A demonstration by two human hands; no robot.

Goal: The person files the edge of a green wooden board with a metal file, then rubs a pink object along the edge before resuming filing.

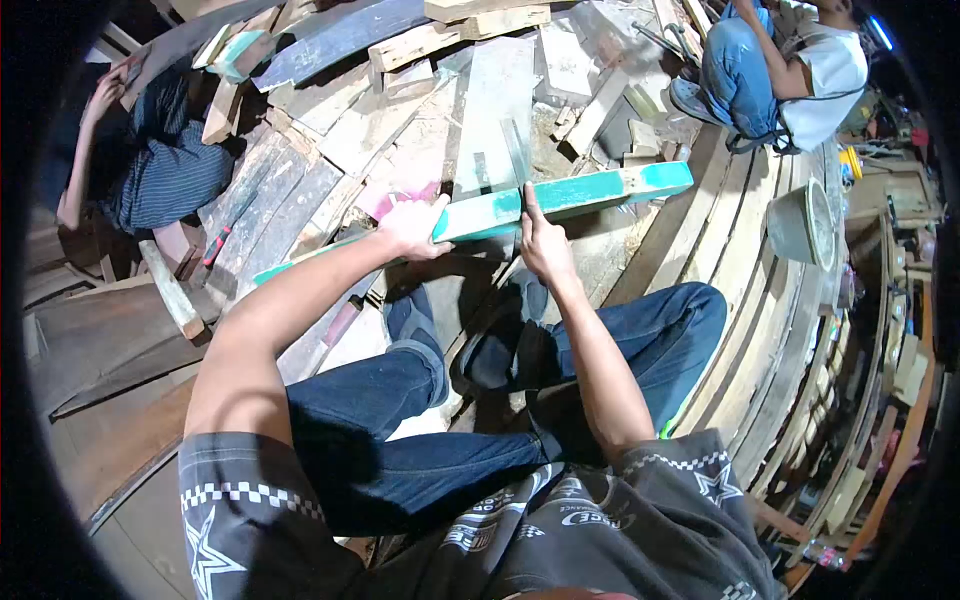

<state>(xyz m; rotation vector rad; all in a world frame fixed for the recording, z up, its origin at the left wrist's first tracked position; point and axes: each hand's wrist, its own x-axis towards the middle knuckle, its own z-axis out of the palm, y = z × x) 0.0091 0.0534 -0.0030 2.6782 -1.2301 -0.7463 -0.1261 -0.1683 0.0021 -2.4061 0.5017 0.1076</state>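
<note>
A long wooden board (590, 192) with worn turquoise paint lies slantwise in front of my knees. My left hand (412, 228) is closed over its near edge, left of the middle. My right hand (546, 248) is closed at the board's near side, with the index finger stretched forward. In it is a saw-like tool with a thin grey blade (515, 150) that crosses the board and points away from me. Blur hides the blade's edge, and my fingers cover most of the handle.
Timber offcuts (420, 45) and a blue-grey plank (345, 45) lie ahead. A red-handled tool (215, 246) rests at left. Two people sit nearby, one in striped cloth (175, 170), one in a white shirt (835, 75). Slatted boards (700, 270) and a bucket (800, 225) are at right.
</note>
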